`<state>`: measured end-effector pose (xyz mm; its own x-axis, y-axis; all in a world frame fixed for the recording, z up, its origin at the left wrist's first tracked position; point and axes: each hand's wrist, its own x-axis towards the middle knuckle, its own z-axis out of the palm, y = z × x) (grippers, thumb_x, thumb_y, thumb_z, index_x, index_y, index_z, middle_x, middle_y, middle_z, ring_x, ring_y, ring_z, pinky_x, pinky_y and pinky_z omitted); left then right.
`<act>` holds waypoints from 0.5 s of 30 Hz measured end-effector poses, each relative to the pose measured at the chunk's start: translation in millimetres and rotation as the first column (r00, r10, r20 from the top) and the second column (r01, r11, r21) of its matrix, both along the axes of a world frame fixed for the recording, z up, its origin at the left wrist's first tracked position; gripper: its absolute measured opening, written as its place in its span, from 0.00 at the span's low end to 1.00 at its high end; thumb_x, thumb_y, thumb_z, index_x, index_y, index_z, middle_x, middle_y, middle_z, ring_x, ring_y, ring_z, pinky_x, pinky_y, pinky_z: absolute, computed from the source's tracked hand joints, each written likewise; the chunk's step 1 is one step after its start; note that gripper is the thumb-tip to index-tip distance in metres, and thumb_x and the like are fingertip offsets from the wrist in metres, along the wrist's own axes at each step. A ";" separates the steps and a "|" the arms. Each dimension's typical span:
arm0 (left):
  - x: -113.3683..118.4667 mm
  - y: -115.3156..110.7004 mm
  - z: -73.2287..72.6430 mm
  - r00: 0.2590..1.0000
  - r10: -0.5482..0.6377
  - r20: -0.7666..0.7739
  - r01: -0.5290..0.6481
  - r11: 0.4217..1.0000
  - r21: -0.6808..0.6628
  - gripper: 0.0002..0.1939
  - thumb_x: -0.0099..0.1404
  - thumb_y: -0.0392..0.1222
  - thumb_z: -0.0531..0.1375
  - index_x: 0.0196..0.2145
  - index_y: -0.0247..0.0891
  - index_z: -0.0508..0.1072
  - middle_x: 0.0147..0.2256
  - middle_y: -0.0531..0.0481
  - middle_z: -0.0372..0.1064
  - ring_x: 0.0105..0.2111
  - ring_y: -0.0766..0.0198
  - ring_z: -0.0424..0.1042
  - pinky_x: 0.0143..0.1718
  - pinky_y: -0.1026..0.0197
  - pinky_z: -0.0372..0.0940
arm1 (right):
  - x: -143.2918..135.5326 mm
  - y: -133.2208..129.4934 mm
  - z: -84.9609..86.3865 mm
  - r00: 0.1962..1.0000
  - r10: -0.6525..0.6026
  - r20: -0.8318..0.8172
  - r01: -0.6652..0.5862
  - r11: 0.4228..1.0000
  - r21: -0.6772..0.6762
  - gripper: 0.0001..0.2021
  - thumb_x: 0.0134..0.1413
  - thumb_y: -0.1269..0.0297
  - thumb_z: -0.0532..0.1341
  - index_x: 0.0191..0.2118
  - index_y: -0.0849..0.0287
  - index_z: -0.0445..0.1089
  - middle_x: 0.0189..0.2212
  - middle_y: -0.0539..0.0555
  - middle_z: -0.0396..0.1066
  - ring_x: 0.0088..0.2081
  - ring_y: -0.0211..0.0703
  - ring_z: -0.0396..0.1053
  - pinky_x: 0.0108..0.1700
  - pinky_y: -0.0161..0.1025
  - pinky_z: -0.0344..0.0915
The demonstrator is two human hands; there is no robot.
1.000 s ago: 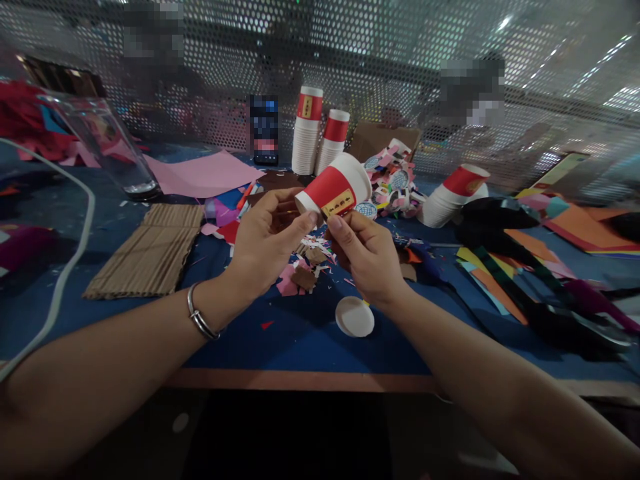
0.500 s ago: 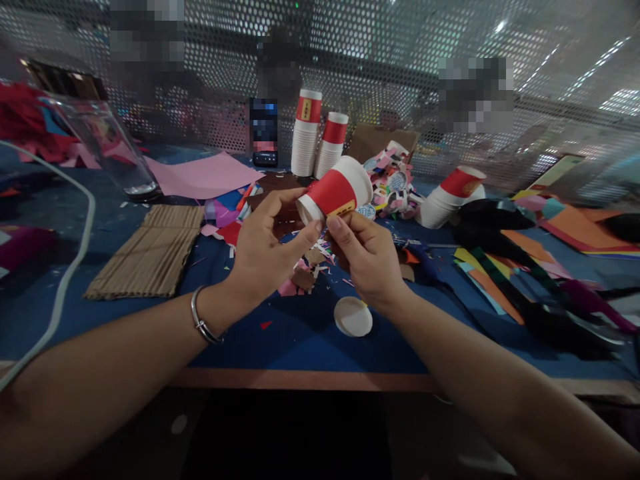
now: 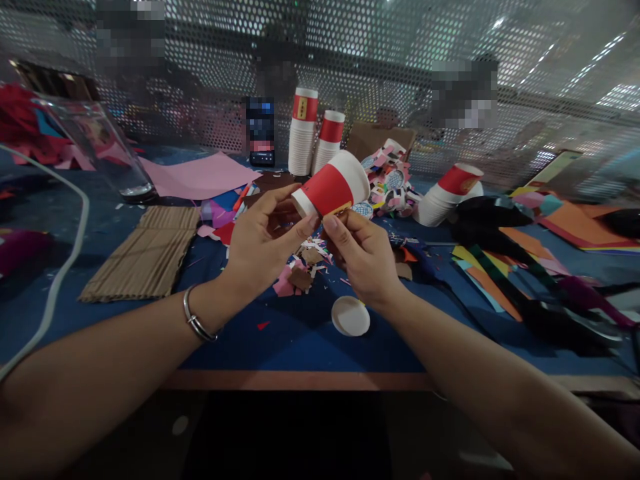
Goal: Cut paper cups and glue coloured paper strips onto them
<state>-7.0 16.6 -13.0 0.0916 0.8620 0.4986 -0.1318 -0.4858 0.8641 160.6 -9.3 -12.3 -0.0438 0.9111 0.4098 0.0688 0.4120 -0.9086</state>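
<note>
A red and white paper cup lies tilted on its side in the air between my hands, its wider white end toward the upper right. My left hand holds the cup's narrower end, thumb below and fingers behind. The fingers of my right hand pinch at the cup's lower side, by a yellow label. Below them on the blue table is a round white paper piece. Paper and cardboard scraps lie under the cup.
Stacked cups and a phone stand behind. Corrugated cardboard, pink paper and a clear container are left. A scrap pile, another cup stack and coloured sheets are right.
The cup has turned slightly, its wide end swinging a little toward me. Both hands keep their hold, and the whole view has shifted slightly.
</note>
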 end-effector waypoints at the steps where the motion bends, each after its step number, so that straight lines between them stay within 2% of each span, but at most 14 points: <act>1: -0.4 -0.3 -0.1 1.000 0.017 -0.014 -0.016 1.000 0.015 0.28 0.59 0.52 0.76 0.53 0.41 0.77 0.51 0.44 0.81 0.50 0.54 0.81 0.54 0.51 0.76 | 0.1 0.4 -0.4 1.000 -0.004 0.004 0.004 1.000 0.007 0.25 0.62 0.39 0.67 0.28 0.55 0.65 0.24 0.46 0.57 0.26 0.36 0.53 0.25 0.38 0.50; 9: -1.3 -0.4 -2.9 0.976 0.172 -0.136 -0.154 0.979 0.132 0.25 0.62 0.51 0.74 0.54 0.40 0.77 0.48 0.43 0.81 0.44 0.54 0.81 0.49 0.50 0.77 | 0.6 1.9 0.3 1.000 -0.008 0.030 0.007 1.000 0.022 0.26 0.62 0.38 0.66 0.27 0.55 0.64 0.23 0.46 0.56 0.27 0.36 0.54 0.26 0.38 0.51; 15: -3.1 0.4 -0.8 0.976 0.165 -0.144 -0.140 0.976 0.168 0.25 0.62 0.48 0.74 0.54 0.39 0.77 0.47 0.44 0.80 0.43 0.56 0.81 0.47 0.53 0.77 | 0.8 1.3 -0.2 1.000 -0.012 0.028 0.011 1.000 0.022 0.25 0.63 0.39 0.65 0.27 0.54 0.64 0.22 0.46 0.55 0.26 0.37 0.54 0.26 0.38 0.52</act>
